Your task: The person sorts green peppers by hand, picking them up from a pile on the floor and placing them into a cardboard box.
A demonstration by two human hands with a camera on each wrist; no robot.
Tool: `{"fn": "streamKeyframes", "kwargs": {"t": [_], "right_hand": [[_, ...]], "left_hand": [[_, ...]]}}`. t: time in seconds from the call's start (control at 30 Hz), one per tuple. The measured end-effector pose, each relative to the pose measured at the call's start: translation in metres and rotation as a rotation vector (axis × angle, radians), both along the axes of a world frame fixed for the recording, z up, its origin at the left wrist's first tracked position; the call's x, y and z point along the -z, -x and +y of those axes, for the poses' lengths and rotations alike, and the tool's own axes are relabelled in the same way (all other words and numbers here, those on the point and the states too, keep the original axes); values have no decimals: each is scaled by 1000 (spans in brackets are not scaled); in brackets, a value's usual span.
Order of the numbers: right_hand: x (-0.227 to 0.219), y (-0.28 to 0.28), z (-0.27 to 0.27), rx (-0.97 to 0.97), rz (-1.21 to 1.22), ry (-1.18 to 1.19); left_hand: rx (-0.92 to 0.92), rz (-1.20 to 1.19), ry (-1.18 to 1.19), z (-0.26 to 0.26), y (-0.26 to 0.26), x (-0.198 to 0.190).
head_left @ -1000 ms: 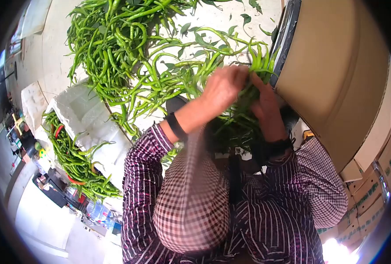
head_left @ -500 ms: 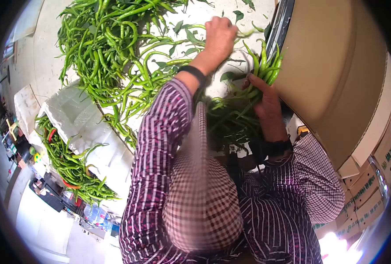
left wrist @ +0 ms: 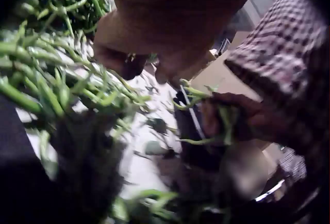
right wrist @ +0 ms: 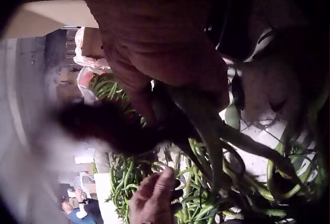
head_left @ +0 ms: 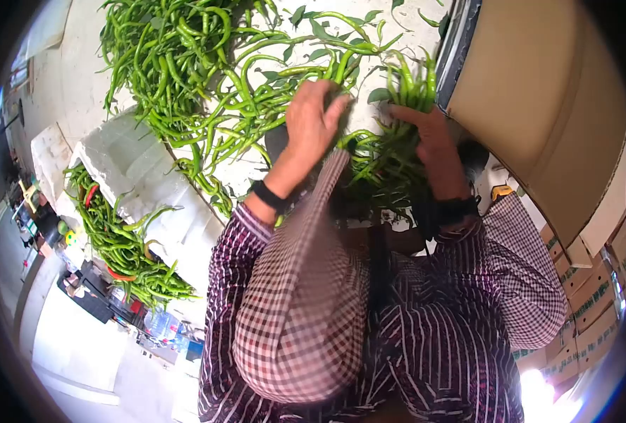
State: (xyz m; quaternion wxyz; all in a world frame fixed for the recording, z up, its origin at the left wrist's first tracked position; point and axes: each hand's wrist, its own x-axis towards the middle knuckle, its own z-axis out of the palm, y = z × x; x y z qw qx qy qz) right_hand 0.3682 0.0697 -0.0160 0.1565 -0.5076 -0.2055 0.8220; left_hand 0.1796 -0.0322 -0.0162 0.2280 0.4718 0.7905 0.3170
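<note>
Long green chili peppers lie loose over the white table, with a big pile of chili peppers point(head_left: 165, 70) at the back left. My right hand point(head_left: 436, 141) grips a bunch of chili peppers point(head_left: 412, 88), their tips fanned upward beside the cardboard. Over the loose peppers is my left hand point(head_left: 309, 123), thumb spread away from its fingers and nothing gripped between them. Just beyond its fingertips lies a pepper point(head_left: 342, 67). In the right wrist view, peppers point(right wrist: 211, 126) hang from my right hand. More green peppers point(head_left: 380, 162) sit below the hands, partly in shadow.
A large cardboard sheet point(head_left: 538, 106) rises at the right behind a dark edge. At left, a white foam block point(head_left: 144, 176) stands beside another heap of peppers point(head_left: 137, 261) with a few red ones. Torn leaves point(head_left: 380, 95) are scattered on the table.
My left hand reached up over the far peppers, then came back down toward me, with its thumb now spread. My right hand kept holding the bunch beside the cardboard.
</note>
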Motion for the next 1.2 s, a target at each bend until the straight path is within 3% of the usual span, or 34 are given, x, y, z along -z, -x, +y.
{"fn": "streamKeyframes", "kwargs": {"t": [0.1, 0.17, 0.23, 0.3, 0.33, 0.37, 0.43, 0.5, 0.57, 0.6, 0.73, 0.87, 1.13, 1.2], "right_hand": [[-17, 5, 0, 58, 54, -4], [-27, 6, -3, 73, 27, -4], [-22, 3, -4, 137, 12, 67], [-16, 1, -6, 202, 0, 142], [-13, -2, -9, 198, 7, 121], [-9, -3, -10, 195, 17, 97], [-6, -3, -14, 165, 52, 94], [-2, 0, -13, 136, 93, 71], [5, 2, -20, 179, 115, 107], [2, 6, -19, 162, 122, 130], [13, 3, -20, 138, 125, 187], [17, -4, -18, 148, 167, 187], [14, 0, -13, 299, 140, 68], [6, -3, -10, 232, -22, -48]], "left_hand": [[143, 283, 147, 0, 13, 20], [198, 352, 194, 2, 14, 50], [250, 429, 237, 8, 16, 49], [79, 205, 263, 9, 22, 42], [19, -137, 288, 14, 33, 40], [19, -135, 287, 16, 34, 37], [-220, -933, 271, 13, 27, 12], [-71, -1067, 200, 4, 13, 13], [-49, -1120, 367, 3, -1, -8], [-16, -1162, 343, 1, -9, -10], [125, -957, 377, 5, -25, -21], [218, -808, 318, 4, -25, -7], [72, -763, 259, 7, -27, -6], [40, -691, 310, 8, -23, -10]]}}
